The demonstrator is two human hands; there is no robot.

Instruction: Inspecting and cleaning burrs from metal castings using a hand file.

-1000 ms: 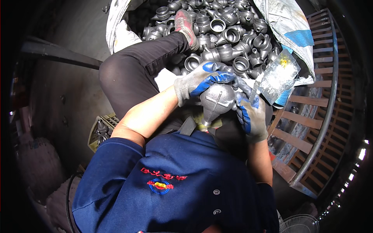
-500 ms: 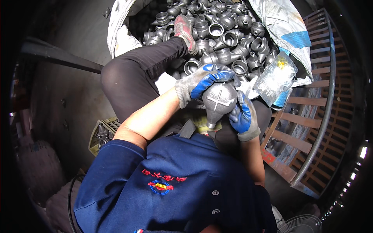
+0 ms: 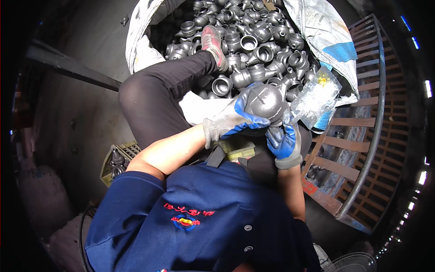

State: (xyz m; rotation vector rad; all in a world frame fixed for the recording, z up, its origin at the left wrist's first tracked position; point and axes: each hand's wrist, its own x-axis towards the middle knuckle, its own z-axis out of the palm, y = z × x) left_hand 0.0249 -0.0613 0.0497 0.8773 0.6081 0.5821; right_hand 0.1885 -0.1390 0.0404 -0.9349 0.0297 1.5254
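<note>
Gripping a fat gray part (image 3: 268, 102) by its left side, the left hand (image 3: 242, 119) was wrapped around the round end, clamped on it. That end looked like a metal ball, with a rough skin, thin lines across it and a pale shine on top. I saw it up in the air, over the person's lap and near the edge of the sack (image 3: 328, 34).

The right hand (image 3: 286, 144) was at the part's lower right edge. Its fingers were bent and touching it, but I could not tell how hard they squeezed. Both hands wore gloves (image 3: 217, 130), gray and knitted at the wrist, with smooth blue on the palms.

Just right of the part was a flat plate (image 3: 317, 99), shiny like tin, with a yellow smear.

The sack was white cloth with blue patches, and its mouth was wide open. Inside was a big pile (image 3: 258, 34) of dark metal parts, some with round holes like cups, some with thin necks. A red and gray shoe (image 3: 211, 43) rested on them, at the end of a leg (image 3: 149, 97) in soft dark cloth.

Below the hands I saw a bit of a yellow tub (image 3: 243, 153). On the left was a pale crate (image 3: 131, 148) with slats. Long flat bars made up the rack (image 3: 346, 145) on the right.
</note>
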